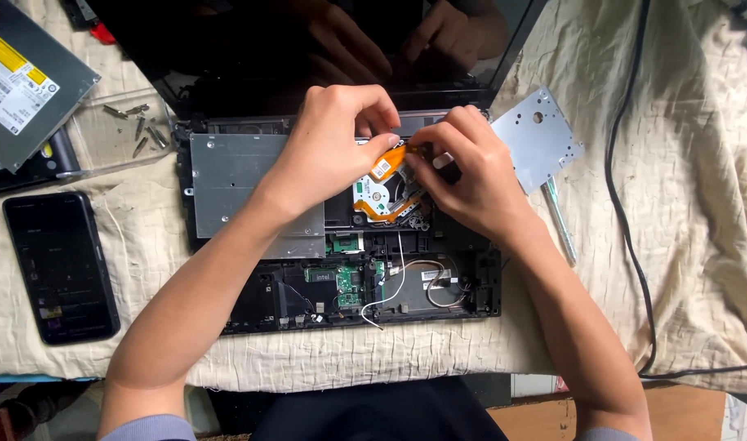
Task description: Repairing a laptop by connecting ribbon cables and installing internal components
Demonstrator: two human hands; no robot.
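Two bare hands meet over the opened laptop base [226,175], whose inner boards and wires lie exposed on a wrinkled cream cloth [684,204]. At far left sits a boxed optical drive [22,86], with a dark phone [61,265] below it and loose screws [141,131] in a clear tray nearer the laptop. The left hand [333,147] pinches the left end of an orange flat cable [392,161] between thumb and forefinger. That cable runs from lower left up to upper right, its long axis slanted, spanning the short gap between both hands above the middle of the laptop base. The right hand [463,175] grips the cable's upper right end with its fingertips. Just right of it lies a loose metal bracket plate [537,139], then a black cord [626,204].
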